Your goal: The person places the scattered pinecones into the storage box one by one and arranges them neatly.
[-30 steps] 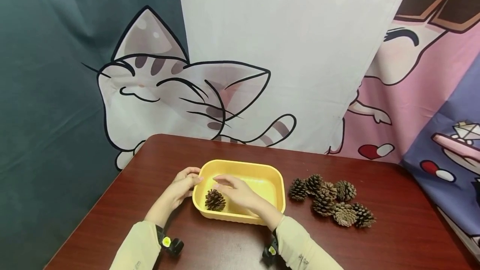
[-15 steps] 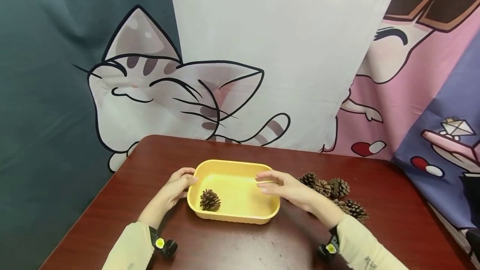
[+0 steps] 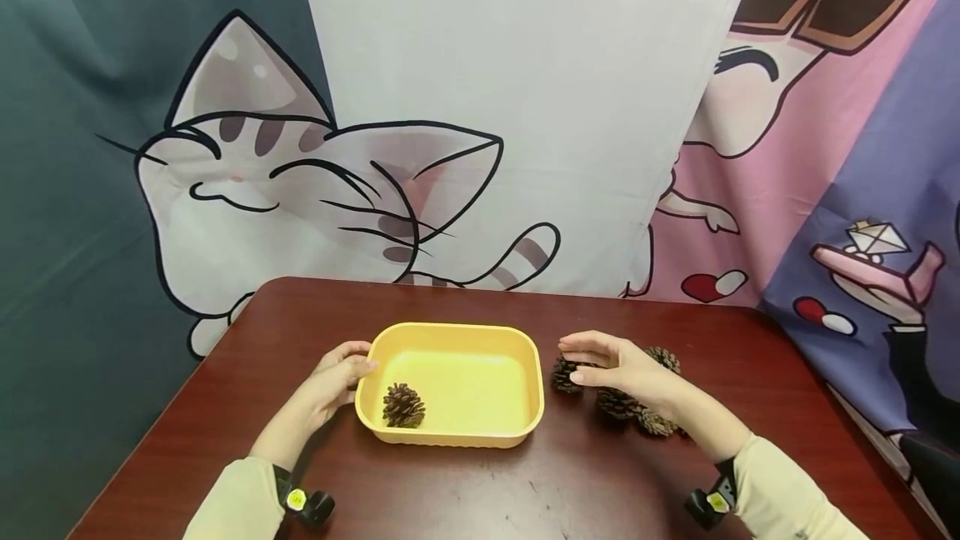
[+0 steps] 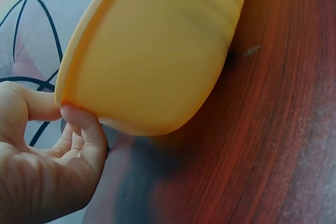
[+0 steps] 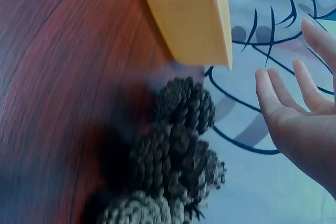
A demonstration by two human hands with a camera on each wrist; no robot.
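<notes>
A yellow plastic tray (image 3: 457,437) stands on the table with one brown pine cone (image 3: 403,407) in its near left corner. My left hand (image 3: 330,383) pinches the tray's left rim between thumb and fingers; the left wrist view shows the thumb (image 4: 39,104) on one side of the rim and curled fingers at the other. Over the heap of pine cones (image 5: 176,161) to the tray's right, my right hand (image 3: 626,369) hovers with fingers spread and nothing in them. It hides part of the heap in the head view.
The dark red wooden table (image 3: 450,498) has a far edge close to a printed cloth backdrop (image 3: 480,215) with cartoon figures. A dark object (image 3: 926,473) shows at the lower right, beyond the table's edge.
My right hand has moved right, from over the tray to over the pine cone heap. My left hand keeps its hold on the rim. The head view has turned slightly right.
</notes>
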